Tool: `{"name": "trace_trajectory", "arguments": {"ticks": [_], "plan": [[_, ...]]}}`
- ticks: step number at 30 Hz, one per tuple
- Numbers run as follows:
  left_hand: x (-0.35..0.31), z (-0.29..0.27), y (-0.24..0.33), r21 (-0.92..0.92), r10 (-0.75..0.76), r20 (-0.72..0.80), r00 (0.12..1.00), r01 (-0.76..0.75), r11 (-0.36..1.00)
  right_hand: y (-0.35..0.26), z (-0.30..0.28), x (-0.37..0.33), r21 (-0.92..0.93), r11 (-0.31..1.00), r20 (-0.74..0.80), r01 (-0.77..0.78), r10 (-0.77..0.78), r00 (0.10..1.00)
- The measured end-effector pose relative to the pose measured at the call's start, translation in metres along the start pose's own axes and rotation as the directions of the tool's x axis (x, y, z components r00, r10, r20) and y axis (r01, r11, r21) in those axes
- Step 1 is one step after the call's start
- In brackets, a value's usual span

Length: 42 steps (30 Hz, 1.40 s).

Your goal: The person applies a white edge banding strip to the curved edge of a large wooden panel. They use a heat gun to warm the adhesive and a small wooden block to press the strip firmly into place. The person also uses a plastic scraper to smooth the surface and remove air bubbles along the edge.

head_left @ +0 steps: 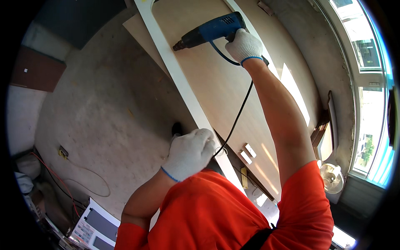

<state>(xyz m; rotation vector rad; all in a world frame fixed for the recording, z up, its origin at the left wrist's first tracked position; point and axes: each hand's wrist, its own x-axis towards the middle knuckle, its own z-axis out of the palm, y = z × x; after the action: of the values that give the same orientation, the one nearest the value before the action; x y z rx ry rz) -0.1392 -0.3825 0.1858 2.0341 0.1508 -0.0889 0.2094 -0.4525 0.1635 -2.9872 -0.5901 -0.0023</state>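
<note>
My right hand (246, 45), in a white knit glove with a blue cuff, is wrapped round the handle of a blue and black heat gun (214, 30). The gun's dark metal nozzle points left, above the white edge (171, 62) of a long, wood-toned panel (225, 89). From the handle a black cord (241, 110) runs down across the panel toward my left hand (189, 153). That hand, gloved the same way, is closed beside the white edge, close to my body. Whatever its curled fingers hold, if anything, is hidden.
Two small white blocks (247, 153) lie on the panel's near part. A white fan (332, 178) stands at the right, below the windows (368, 125). Loose cables (89, 193) trail over the concrete floor (112, 104) at left. A white and grey machine (95, 227) sits at lower left.
</note>
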Motion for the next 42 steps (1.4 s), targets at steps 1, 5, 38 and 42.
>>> {"name": "trace_trajectory", "arguments": {"ticks": [1, 5, 38, 42], "plan": [[0.001, 0.012, -0.023, 0.065, -0.113, 0.037, 0.993, 0.110, 0.992, 0.002, 0.000, 0.001, -0.016, 1.000, 0.010, -0.010, 0.010, 1.000], [-0.006, 0.063, -0.103, 0.044, -0.327, -0.048, 0.944, 0.329, 0.943, 0.018, -0.014, -0.021, -0.066, 0.998, 0.091, 0.008, -0.002, 0.996], [0.012, 0.126, -0.152, -0.369, -0.476, 0.001, 0.879, 0.443, 0.817, 0.193, -0.049, -0.270, -0.041, 0.998, 0.184, 0.040, -0.032, 0.982], [0.009, 0.128, -0.165, -0.323, -0.452, -0.003, 0.892, 0.427, 0.845, 0.161, -0.042, -0.230, -0.066, 0.997, 0.139, 0.029, -0.020, 0.990]]}}
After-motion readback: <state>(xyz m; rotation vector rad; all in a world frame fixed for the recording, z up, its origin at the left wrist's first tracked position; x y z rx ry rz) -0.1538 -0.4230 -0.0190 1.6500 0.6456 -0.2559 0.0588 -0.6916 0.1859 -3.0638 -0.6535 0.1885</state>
